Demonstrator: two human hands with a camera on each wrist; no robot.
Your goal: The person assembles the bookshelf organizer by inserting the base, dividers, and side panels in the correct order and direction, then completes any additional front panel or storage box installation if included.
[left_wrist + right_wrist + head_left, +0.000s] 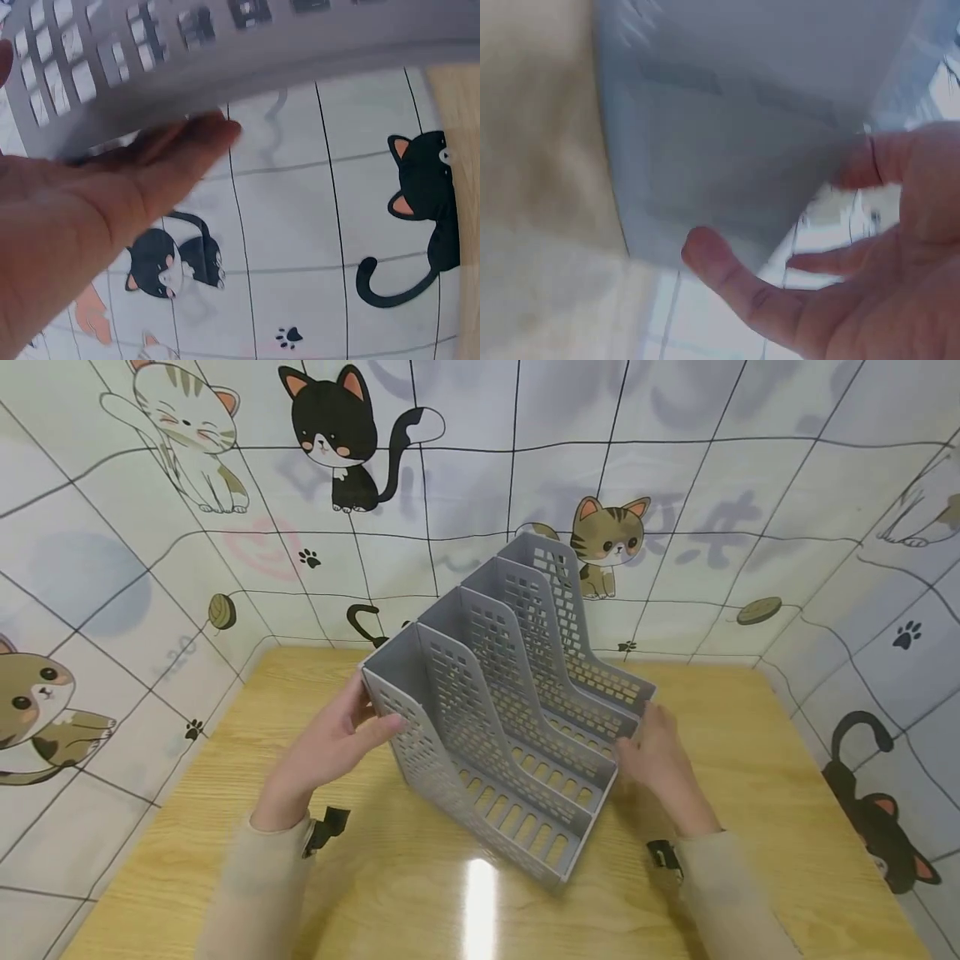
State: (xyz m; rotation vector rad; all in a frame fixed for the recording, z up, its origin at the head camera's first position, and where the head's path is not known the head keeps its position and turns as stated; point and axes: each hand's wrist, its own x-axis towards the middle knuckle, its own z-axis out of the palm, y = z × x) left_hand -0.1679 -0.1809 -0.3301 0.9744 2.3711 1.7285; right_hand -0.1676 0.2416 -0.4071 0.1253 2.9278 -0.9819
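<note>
A grey plastic file holder [491, 785], with several upright slots and perforated curved dividers, is turned at an angle over the middle of the table. My left hand [330, 752] grips its left back edge, thumb on the outer perforated side and the other fingers behind it. At the front right corner, my right hand [660, 764] holds the low end. In the right wrist view, the thumb of the right hand [847, 285] lies against a smooth grey panel [712, 150]. The left wrist view has the perforated side [225, 60] above the left hand [97, 202].
The wood-grain table [750, 760] runs beneath, with a bright light reflection near its front. A white cloth wall [480, 468] with grid lines and cartoon cats closes off the back and both sides. Black straps [327, 831] sit at both wrists.
</note>
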